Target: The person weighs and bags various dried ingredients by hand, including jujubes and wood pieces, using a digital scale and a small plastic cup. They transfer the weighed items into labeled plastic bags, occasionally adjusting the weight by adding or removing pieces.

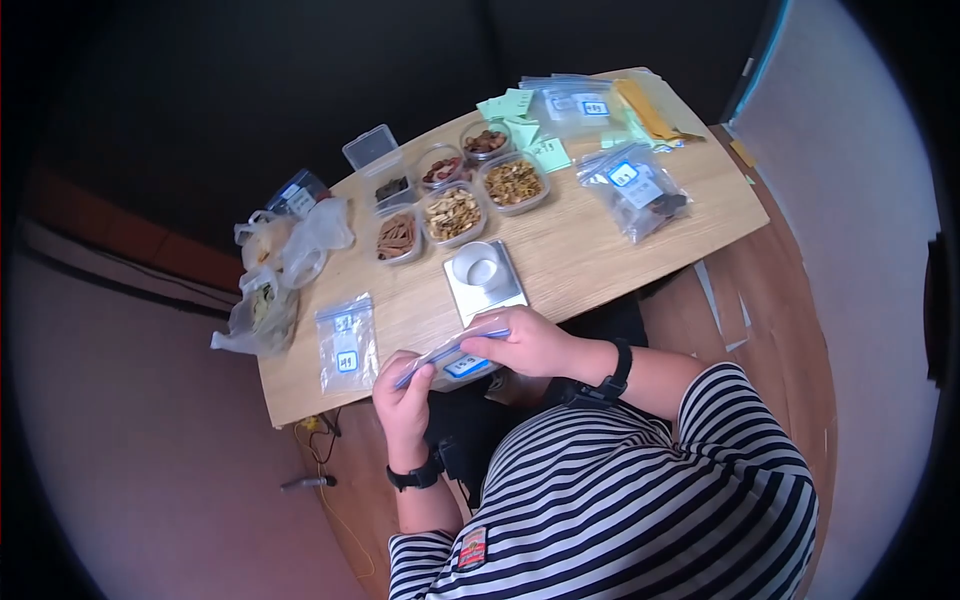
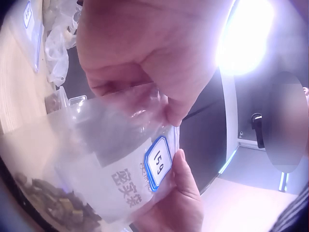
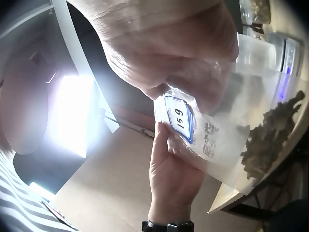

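Observation:
A clear zip bag (image 1: 466, 364) with a blue-framed label reading 15g (image 2: 158, 163) is held by its top edge near the table's front edge. Dark dried pieces (image 3: 273, 135) lie in the bottom of the bag. My left hand (image 1: 404, 400) pinches one end of the zip edge, thumb on top. At the other end my right hand (image 1: 535, 343) pinches the same edge between thumb and fingers. Just beyond the hands, a small white bowl (image 1: 481, 268) stands on a scale (image 1: 510, 297).
Several tubs of dried goods, one with dried slices (image 1: 453, 214), stand at mid-table. Plastic bags (image 1: 262, 315) lie at the left end, a flat labelled bag (image 1: 346, 350) nearer. Filled bags (image 1: 637, 190), green notes (image 1: 548, 154) and a yellow packet (image 1: 645, 108) lie right.

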A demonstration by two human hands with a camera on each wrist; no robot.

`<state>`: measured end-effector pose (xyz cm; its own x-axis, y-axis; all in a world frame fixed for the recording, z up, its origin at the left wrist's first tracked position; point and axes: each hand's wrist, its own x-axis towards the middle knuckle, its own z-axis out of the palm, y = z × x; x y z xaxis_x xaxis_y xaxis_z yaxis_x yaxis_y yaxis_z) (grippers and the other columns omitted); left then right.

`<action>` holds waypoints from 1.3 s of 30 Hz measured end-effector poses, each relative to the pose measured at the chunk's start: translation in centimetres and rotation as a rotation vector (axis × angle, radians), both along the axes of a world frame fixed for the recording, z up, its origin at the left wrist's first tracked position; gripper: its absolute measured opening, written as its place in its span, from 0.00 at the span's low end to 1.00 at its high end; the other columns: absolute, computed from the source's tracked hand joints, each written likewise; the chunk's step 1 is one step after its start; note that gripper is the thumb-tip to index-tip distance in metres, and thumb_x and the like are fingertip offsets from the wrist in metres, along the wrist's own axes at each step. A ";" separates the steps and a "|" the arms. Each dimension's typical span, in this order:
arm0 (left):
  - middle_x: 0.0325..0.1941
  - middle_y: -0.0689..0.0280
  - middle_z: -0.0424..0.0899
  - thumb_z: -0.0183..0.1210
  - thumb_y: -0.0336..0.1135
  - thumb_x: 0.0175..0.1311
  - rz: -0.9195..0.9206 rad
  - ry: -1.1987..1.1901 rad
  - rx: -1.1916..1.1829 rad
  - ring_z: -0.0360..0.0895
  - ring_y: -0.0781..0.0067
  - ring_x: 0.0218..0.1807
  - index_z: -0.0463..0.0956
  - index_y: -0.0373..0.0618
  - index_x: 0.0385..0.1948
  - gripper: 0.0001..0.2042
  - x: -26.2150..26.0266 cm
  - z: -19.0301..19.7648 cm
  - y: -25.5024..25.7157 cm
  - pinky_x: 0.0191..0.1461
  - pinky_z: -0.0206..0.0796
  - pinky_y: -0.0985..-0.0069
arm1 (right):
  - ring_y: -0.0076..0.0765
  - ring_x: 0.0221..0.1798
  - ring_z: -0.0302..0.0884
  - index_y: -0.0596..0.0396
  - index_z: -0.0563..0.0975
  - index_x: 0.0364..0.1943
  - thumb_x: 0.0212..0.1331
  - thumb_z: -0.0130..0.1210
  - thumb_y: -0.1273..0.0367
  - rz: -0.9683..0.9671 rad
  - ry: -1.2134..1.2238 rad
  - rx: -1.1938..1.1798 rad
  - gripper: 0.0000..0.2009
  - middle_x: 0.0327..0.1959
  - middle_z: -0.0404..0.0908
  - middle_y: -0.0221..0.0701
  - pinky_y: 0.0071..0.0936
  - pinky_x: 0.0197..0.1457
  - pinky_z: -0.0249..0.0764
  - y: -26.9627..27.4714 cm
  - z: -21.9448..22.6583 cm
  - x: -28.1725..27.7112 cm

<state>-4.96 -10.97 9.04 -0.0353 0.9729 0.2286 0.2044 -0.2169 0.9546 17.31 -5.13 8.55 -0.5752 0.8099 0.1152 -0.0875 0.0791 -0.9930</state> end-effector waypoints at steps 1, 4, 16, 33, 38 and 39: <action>0.30 0.66 0.77 0.62 0.33 0.69 -0.008 0.023 0.032 0.71 0.76 0.34 0.78 0.35 0.31 0.10 0.1 0.2 0.0 0.40 0.61 0.79 | 0.24 0.41 0.81 0.61 0.83 0.48 0.71 0.58 0.63 0.012 -0.023 -0.043 0.14 0.38 0.87 0.34 0.25 0.49 0.76 -0.2 0.8 0.5; 0.31 0.66 0.76 0.61 0.35 0.70 -0.015 0.023 0.035 0.71 0.77 0.33 0.78 0.35 0.32 0.11 -0.1 -0.3 -0.3 0.39 0.60 0.79 | 0.26 0.39 0.81 0.61 0.83 0.47 0.71 0.58 0.62 -0.032 -0.049 -0.030 0.15 0.36 0.87 0.33 0.26 0.49 0.76 -0.4 -0.5 1.3; 0.34 0.64 0.80 0.52 0.36 0.78 -0.018 -0.287 -0.064 0.74 0.76 0.35 0.79 0.34 0.44 0.12 3.5 -3.4 1.3 0.44 0.66 0.79 | 0.18 0.43 0.77 0.60 0.81 0.48 0.76 0.51 0.63 -0.210 -0.064 -0.187 0.14 0.40 0.85 0.27 0.21 0.50 0.74 -1.0 -3.3 8.3; 0.25 0.68 0.78 0.55 0.35 0.75 0.301 0.102 -0.081 0.71 0.81 0.29 0.79 0.34 0.33 0.13 -0.5 -10.2 6.7 0.35 0.64 0.80 | 0.25 0.26 0.78 0.61 0.79 0.40 0.74 0.48 0.62 -0.829 -0.155 -0.188 0.15 0.28 0.80 0.30 0.25 0.29 0.75 13.0 -0.9 24.1; 0.25 0.64 0.78 0.57 0.34 0.73 0.307 0.256 -0.031 0.73 0.75 0.29 0.79 0.34 0.31 0.12 0.1 -9.9 6.7 0.35 0.66 0.75 | 0.40 0.30 0.83 0.62 0.81 0.41 0.70 0.48 0.64 -0.924 -0.557 -0.078 0.15 0.31 0.85 0.41 0.37 0.35 0.78 15.6 -2.3 26.1; 0.25 0.63 0.78 0.57 0.34 0.73 0.302 0.264 -0.031 0.74 0.74 0.29 0.79 0.34 0.31 0.12 0.0 -9.9 6.7 0.35 0.66 0.75 | 0.40 0.30 0.83 0.62 0.81 0.41 0.70 0.48 0.64 -0.921 -0.559 -0.076 0.15 0.31 0.85 0.41 0.37 0.35 0.78 16.3 -3.2 26.6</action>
<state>-4.94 -4.31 -0.85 -0.2646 0.9344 0.2387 0.4938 -0.0813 0.8658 43.92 11.18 5.33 0.3030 0.9520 -0.0439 0.4412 -0.1810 -0.8790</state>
